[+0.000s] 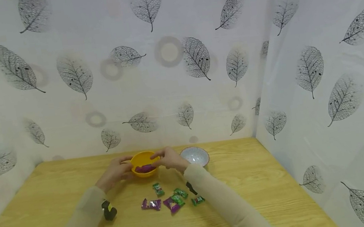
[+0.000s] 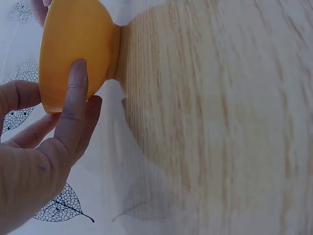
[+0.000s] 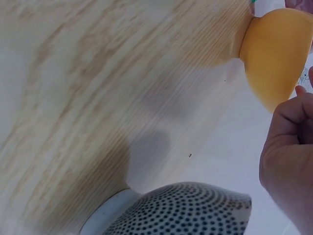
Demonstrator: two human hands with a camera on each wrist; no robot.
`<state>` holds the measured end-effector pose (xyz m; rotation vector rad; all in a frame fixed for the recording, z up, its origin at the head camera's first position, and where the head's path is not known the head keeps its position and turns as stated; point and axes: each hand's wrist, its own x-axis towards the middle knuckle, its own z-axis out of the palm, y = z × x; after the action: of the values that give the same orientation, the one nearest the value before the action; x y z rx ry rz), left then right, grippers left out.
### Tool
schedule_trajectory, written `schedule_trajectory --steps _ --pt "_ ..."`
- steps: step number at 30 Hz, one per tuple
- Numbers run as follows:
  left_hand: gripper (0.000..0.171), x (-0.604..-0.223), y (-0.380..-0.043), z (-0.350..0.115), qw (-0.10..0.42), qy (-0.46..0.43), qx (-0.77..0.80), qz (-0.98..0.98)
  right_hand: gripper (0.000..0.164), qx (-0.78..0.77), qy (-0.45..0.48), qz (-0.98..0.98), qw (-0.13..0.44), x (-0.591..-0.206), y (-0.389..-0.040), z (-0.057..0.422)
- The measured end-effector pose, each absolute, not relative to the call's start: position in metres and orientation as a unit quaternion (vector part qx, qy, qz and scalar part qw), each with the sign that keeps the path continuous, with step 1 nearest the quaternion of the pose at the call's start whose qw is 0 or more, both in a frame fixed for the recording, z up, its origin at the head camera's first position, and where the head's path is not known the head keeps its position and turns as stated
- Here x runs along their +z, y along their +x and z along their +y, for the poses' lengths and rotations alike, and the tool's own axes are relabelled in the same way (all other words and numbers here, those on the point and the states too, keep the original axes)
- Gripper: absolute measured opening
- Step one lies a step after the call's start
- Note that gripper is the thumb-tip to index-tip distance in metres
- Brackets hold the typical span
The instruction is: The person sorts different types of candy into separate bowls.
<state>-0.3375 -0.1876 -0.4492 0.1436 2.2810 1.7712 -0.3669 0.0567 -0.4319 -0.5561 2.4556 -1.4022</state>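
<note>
An orange-yellow bowl [image 1: 146, 174] stands near the table's back edge, with purple-wrapped candy [image 1: 144, 168] inside. My left hand [image 1: 118, 171] grips its left side, fingers at the rim and against the outer wall, also plain in the left wrist view. At the right rim my right hand [image 1: 171, 159] reaches over the opening, its fingertips close to the candy. Bent fingers of that hand [image 3: 293, 142] show beside the bowl in the right wrist view; whether they pinch candy or rim is hidden.
A white speckled bowl [image 1: 195, 156] stands just right of my right hand. Nearer on the wooden table [image 1: 247, 189] lie several wrapped candies, purple [image 1: 151, 204] and green [image 1: 158, 189]. A leaf-patterned sheet [image 1: 172, 91] hangs behind the table.
</note>
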Motion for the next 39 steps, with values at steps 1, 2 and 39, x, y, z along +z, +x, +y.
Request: schedule_trajectory --steps 1,2,39 --pt "0.053 -0.449 -0.337 -0.187 0.125 0.050 0.608 0.782 0.031 -0.484 -0.193 0.843 0.130 -0.433 -0.368 0.057" --pt "0.053 -0.449 -0.338 -0.187 0.126 0.050 0.609 0.781 0.030 -0.487 -0.193 0.842 0.131 -0.433 -0.368 0.058" --pt "0.052 -0.449 -0.339 -0.187 0.125 0.072 0.621 0.771 0.028 -0.210 -0.430 0.848 0.228 -0.456 -0.325 0.054"
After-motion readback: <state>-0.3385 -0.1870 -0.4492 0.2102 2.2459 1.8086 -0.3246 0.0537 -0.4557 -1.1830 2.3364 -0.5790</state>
